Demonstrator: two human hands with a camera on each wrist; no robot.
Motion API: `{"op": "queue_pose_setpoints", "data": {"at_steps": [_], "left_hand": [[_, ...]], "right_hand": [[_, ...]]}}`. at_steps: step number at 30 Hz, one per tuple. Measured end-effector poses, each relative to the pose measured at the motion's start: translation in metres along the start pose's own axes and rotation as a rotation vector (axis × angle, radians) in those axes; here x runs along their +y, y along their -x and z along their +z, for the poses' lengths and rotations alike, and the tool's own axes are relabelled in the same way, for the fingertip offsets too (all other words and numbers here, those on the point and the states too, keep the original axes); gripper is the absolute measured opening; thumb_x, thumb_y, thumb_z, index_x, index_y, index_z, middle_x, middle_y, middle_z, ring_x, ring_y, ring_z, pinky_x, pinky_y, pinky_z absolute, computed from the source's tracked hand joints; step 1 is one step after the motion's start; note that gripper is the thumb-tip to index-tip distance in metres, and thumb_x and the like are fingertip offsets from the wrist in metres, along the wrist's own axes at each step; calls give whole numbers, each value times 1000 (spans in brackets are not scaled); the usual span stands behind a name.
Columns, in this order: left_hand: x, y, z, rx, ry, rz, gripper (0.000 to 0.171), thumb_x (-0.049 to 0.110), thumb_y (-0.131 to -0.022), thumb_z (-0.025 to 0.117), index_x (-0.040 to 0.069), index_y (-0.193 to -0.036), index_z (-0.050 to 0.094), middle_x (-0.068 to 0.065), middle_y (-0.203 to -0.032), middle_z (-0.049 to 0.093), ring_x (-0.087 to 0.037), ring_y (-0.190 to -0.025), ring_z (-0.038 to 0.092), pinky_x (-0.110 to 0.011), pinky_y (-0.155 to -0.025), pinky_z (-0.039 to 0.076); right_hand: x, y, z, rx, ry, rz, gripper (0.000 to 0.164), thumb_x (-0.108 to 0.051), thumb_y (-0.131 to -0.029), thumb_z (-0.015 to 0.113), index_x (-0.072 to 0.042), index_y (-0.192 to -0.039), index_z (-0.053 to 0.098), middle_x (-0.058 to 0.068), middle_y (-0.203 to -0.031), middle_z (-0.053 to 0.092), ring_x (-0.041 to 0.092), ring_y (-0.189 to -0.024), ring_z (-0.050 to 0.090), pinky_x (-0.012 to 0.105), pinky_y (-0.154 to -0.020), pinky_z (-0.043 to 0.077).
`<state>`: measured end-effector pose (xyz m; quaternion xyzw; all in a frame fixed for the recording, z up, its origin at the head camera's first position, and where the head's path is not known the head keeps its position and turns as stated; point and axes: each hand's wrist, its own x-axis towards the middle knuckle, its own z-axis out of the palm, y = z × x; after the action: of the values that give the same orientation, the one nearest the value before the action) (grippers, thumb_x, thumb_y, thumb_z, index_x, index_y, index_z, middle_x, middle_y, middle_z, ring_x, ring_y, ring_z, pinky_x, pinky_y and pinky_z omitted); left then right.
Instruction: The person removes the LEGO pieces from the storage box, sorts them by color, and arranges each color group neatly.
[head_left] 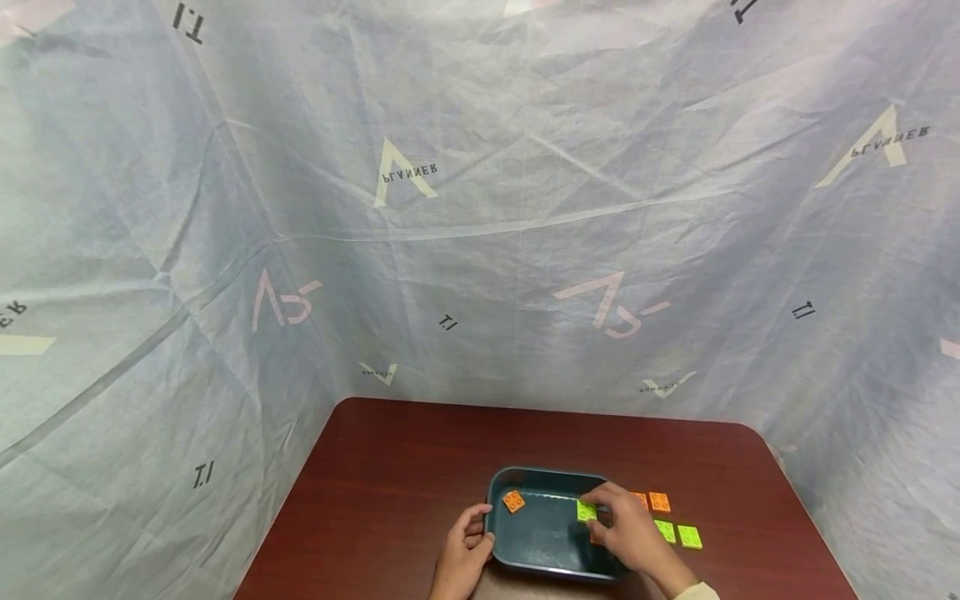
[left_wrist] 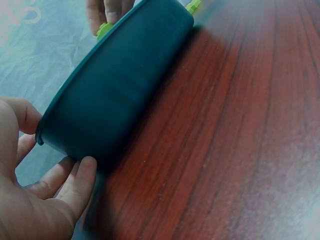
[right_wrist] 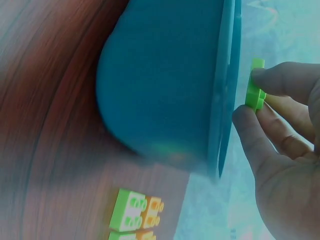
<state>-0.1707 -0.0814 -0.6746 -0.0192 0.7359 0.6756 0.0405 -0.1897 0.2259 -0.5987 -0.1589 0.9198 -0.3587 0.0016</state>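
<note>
A dark teal tray (head_left: 543, 546) sits on the table. At its left end my left hand (head_left: 461, 554) grips the wall, with fingers at the rim and lower side in the left wrist view. Over the right part of the tray, my right hand (head_left: 630, 529) pinches a lime-green toy brick (right_wrist: 254, 92) between thumb and fingers, above the rim in the right wrist view. One orange brick (head_left: 513, 502) lies at the tray's left side. Another orange brick (head_left: 596, 539) shows partly under my right hand.
Right of the tray, two orange bricks (head_left: 659, 502) and two green bricks (head_left: 690, 537) lie on the reddish-brown wooden table (head_left: 375, 475). Grey printed cloth (head_left: 480, 208) hangs behind and at both sides of the table.
</note>
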Motion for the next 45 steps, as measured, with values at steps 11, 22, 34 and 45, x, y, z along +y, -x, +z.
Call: {"op": "queue_pose_setpoints", "data": {"at_steps": [11,22,34,45], "left_hand": [[0,0,1,-4,2,19,41,8,-89,67,14,-129,61,-23,-110,67,-29,-89,70,-26,-62,54],[-5,0,0,4,-22,-19,42,10,-89,66,15,-130,60,-19,-110,68,-24,-88,70,-27,-63,55],[-3,-1,3,44,-52,-22,39,12,-89,67,18,-128,62,-16,-107,70,-22,-86,70,-26,-62,55],[0,2,2,8,1,18,43,7,-90,66,14,-132,59,-21,-110,67,-27,-88,70,-27,-61,54]], "right_hand": [[15,10,-20,141,88,73,33,-4,-77,81,-19,-105,73,-8,-104,65,13,-96,67,26,-76,57],[38,30,-42,172,103,208,34,0,-78,79,-17,-107,72,-3,-105,65,18,-102,67,29,-77,58],[67,44,-56,176,117,242,33,-1,-82,75,-14,-112,70,3,-113,65,27,-105,67,29,-75,58],[98,59,-72,143,181,263,32,-3,-83,75,-12,-113,69,6,-113,64,29,-104,66,34,-76,57]]}}
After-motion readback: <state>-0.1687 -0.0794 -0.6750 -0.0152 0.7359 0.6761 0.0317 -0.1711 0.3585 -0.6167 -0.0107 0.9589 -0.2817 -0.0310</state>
